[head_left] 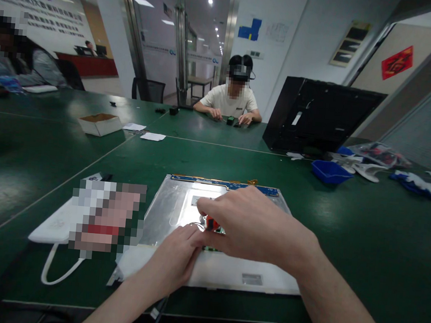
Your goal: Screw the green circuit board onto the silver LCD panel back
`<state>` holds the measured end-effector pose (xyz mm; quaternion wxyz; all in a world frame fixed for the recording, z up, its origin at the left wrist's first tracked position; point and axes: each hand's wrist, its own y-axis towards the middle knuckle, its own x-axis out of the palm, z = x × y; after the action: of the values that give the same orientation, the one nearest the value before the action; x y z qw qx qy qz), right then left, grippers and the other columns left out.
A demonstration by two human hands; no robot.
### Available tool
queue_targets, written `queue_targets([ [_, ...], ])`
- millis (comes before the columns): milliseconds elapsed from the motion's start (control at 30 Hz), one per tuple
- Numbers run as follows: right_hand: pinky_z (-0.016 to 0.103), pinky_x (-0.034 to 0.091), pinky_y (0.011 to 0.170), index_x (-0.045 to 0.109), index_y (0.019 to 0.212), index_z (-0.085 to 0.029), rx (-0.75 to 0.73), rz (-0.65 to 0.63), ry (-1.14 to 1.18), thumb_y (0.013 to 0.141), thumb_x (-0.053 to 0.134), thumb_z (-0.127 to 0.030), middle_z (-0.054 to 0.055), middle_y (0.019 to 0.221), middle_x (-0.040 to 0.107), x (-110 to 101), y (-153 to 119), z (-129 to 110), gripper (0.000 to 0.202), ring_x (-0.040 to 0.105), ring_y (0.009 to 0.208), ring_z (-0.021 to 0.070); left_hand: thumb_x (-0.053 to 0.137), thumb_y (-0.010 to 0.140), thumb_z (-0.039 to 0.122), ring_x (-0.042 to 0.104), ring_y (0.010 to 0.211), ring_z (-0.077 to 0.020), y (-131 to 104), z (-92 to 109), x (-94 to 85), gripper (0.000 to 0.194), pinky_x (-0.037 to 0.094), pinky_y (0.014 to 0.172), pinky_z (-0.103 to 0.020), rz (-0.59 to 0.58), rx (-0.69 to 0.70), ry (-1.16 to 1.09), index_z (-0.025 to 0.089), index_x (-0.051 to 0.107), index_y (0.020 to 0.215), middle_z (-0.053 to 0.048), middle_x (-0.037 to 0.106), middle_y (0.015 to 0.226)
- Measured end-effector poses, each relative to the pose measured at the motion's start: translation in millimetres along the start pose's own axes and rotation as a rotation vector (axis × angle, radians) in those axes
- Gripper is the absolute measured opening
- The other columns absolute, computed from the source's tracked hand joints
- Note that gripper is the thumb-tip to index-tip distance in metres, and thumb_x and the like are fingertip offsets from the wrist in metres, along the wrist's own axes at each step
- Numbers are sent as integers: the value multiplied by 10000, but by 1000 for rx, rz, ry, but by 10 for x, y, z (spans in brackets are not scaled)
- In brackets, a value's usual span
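Observation:
A flat silver display panel [165,212] lies on the green table in front of me, with a blue circuit strip [199,180] along its far edge and a white band [221,272] along its near side. My right hand [240,221] is closed, from above, round what looks like a screwdriver [212,223] with a red and black handle; its tip is hidden. Under it shows part of a green circuit board [211,248]. My left hand [179,249] rests low on the panel beside the board, fingers together and touching my right hand; whatever they pinch is hidden. Thin wires [196,224] show near its fingertips.
Left of the panel lie a white device [55,218] with a cable loop and a blurred item. Farther off stand an open cardboard box [100,124], a blue tray [331,171] and a large black monitor [317,115]. A person [232,95] works across the table; others sit left.

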<state>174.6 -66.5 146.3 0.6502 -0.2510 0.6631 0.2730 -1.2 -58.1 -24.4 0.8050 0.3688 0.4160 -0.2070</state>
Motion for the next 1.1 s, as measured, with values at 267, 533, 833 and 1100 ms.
queue_targets([
  [267, 282, 252, 518, 581, 953, -176, -19, -24, -12, 882, 564, -234, 46, 813, 706, 0, -11, 4, 93, 619, 669, 165, 377, 913, 118, 623, 927, -267, -6, -1, -6, 206, 522, 798, -416, -78, -50, -47, 174, 547, 1015, -112, 658, 994],
  [533, 277, 264, 523, 578, 936, -183, -35, 0, 6, 905, 582, -365, 48, 807, 707, 12, 12, 11, 185, 627, 678, 180, 399, 874, 96, 616, 911, -274, -2, 13, -21, 206, 519, 773, -417, -95, -56, -22, 169, 566, 970, -117, 651, 983],
  [833, 284, 247, 510, 561, 951, -181, -56, 11, 13, 863, 563, -220, 31, 814, 695, -1, 3, 24, 96, 584, 639, 154, 393, 899, 111, 604, 961, -268, -16, -10, 6, 201, 511, 837, -423, -115, -79, -59, 174, 540, 1021, -112, 640, 1031],
  [1100, 272, 271, 531, 557, 962, -191, -75, -22, 36, 881, 582, -266, 37, 845, 689, 2, 0, 41, 114, 593, 686, 158, 384, 891, 106, 599, 955, -272, -6, 8, -18, 223, 509, 823, -431, -130, -81, -51, 173, 549, 1025, -119, 638, 1041],
])
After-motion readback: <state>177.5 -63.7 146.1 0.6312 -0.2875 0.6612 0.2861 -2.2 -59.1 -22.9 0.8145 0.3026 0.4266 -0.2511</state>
